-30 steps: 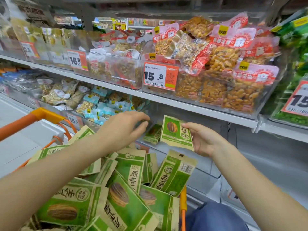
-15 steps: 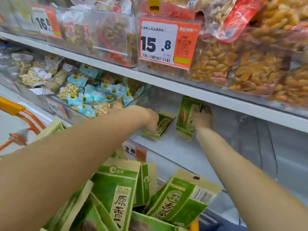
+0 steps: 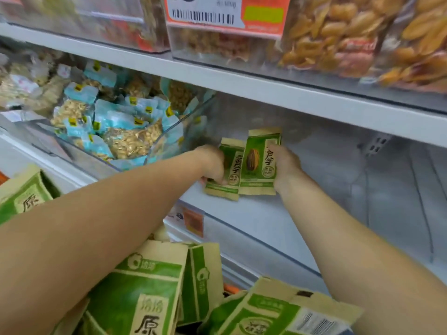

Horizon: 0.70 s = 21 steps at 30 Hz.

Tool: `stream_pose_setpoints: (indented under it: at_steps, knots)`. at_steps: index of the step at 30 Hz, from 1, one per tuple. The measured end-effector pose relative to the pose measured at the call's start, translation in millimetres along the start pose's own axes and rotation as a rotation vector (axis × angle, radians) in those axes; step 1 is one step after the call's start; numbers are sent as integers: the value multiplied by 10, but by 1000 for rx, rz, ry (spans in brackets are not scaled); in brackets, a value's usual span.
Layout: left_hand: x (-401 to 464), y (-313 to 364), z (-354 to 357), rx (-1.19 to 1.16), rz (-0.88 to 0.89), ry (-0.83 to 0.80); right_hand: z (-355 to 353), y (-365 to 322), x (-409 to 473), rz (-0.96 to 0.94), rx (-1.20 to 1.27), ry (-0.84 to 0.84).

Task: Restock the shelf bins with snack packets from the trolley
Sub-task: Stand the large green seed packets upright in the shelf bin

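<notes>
Two green and tan seed packets stand side by side at the back of a clear shelf bin (image 3: 254,228). My left hand (image 3: 212,163) grips the left packet (image 3: 229,175) at its left edge, fingers curled round it. Round the right edge of the right packet (image 3: 258,163) my right hand (image 3: 285,165) curls its fingers. Both packets lean upright against the bin's back. Many more green packets (image 3: 150,293) lie heaped in the trolley below, under my forearms.
Left of the bin stands another clear bin (image 3: 169,141) full of blue-topped nut packets. The white shelf (image 3: 266,90) above carries bins of orange snacks and an orange price tag (image 3: 225,15). A small price label (image 3: 191,221) sits on the bin's front edge.
The camera has moved closer to the bin. My left hand has stood the lying packet upright, and my right hand has set its packet beside it.
</notes>
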<state>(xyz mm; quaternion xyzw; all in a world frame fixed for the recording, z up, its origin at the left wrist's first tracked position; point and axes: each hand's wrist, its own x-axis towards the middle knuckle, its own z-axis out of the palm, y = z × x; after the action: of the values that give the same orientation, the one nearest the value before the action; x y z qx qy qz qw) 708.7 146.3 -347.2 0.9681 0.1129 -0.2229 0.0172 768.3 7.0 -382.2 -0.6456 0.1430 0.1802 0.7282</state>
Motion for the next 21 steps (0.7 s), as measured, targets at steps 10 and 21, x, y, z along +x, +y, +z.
stream_pose_setpoints:
  at_steps: [10, 21]
  knots:
    - [16, -98, 67, -154, -14, 134, -83, 20, -34, 2, 36, -283]
    - [-126, -102, -150, 232, 45, 459, 75, -3, 2, -185, -164, -300]
